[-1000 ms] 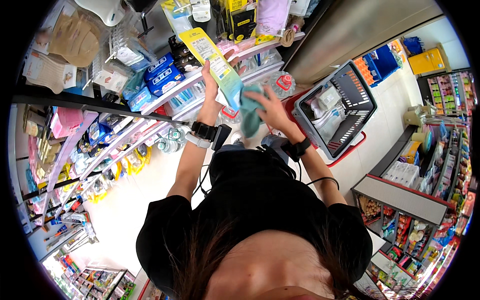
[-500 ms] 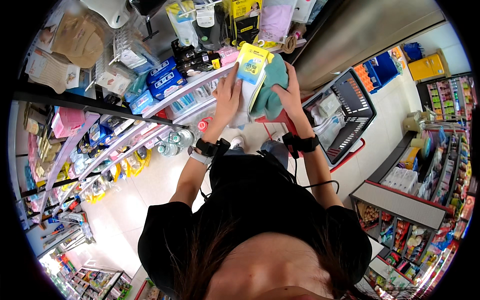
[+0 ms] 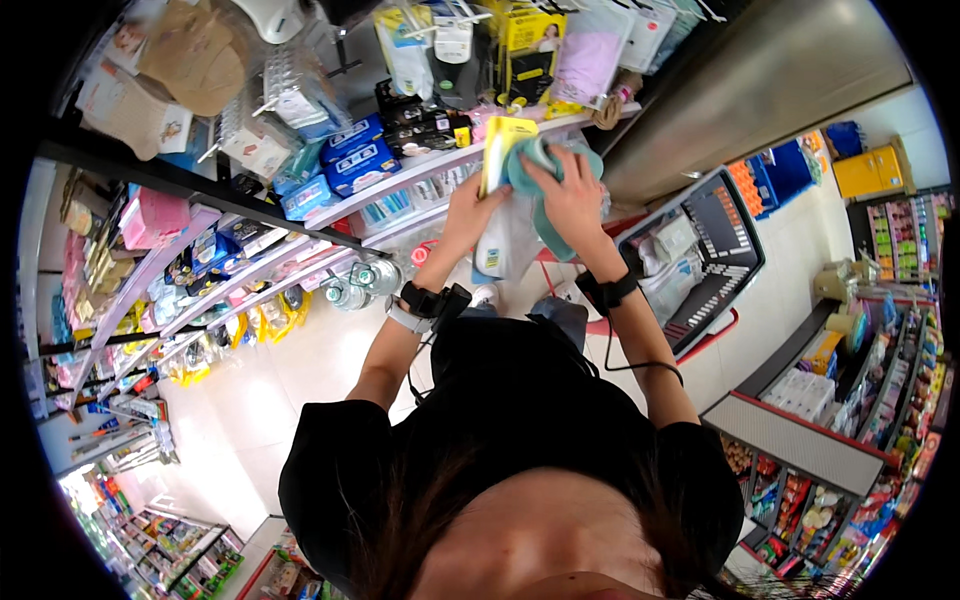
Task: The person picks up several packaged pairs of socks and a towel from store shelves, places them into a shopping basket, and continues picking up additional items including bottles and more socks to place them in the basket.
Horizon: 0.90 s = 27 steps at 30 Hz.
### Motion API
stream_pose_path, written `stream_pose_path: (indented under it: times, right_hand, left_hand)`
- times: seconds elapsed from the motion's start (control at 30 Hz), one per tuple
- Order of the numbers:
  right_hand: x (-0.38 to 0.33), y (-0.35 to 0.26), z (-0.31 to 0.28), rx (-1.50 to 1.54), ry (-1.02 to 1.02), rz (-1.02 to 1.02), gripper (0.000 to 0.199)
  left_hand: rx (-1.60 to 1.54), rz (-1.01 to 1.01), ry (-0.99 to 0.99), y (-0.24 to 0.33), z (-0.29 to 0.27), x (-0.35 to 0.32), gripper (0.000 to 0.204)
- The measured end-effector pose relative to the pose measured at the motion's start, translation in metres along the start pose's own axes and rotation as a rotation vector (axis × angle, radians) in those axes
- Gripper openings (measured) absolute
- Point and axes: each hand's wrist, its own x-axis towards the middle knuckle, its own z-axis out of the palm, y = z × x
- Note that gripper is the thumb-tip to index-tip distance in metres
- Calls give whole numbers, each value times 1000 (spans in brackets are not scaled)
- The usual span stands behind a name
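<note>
My left hand (image 3: 470,214) is closed on a sock package (image 3: 494,250), a slim clear bag with a yellow and white card at its top. It stands tilted in front of the shelf. My right hand (image 3: 573,207) grips a soft teal cloth piece (image 3: 552,238) that looks like a sock, right beside the package and partly against it. One end of the sock bunches in a loop near the card; the other hangs below my fingers. The fingertips of my left hand are partly hidden behind the package.
A dark shopping basket (image 3: 752,268) with plastic-wrapped packets (image 3: 672,282) inside stands to the right. Ahead, packaged socks (image 3: 407,60) hang over a shelf with blue packs (image 3: 362,166). A metal-grey panel (image 3: 720,110) rises at the right. Large clear bottles (image 3: 372,275) stand on the floor.
My right hand has turned over the sock, and its fingers now reach across the top of it. The package has turned more edge-on. The whole view has shifted slightly.
</note>
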Motion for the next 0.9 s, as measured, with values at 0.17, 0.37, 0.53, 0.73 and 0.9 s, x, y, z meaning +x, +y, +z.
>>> stream_pose_path:
  times: [0.17,0.37,0.53,0.73,0.9]
  right_hand:
    - [-24,6,7,62,-74,66,52]
    - [-44,10,11,315,-214,142,58]
    - [-55,1,14,397,-361,163,59]
    - [-71,1,15,414,-376,124,59]
    - [-82,5,17,398,-368,144,58]
  left_hand:
    - [10,58,388,-17,-53,20,19]
    - [408,151,331,4,-103,71,29]
    - [472,158,380,4,-117,118,33]
    - [306,205,537,-6,-128,144,30]
    - [218,262,565,-12,-125,152,25]
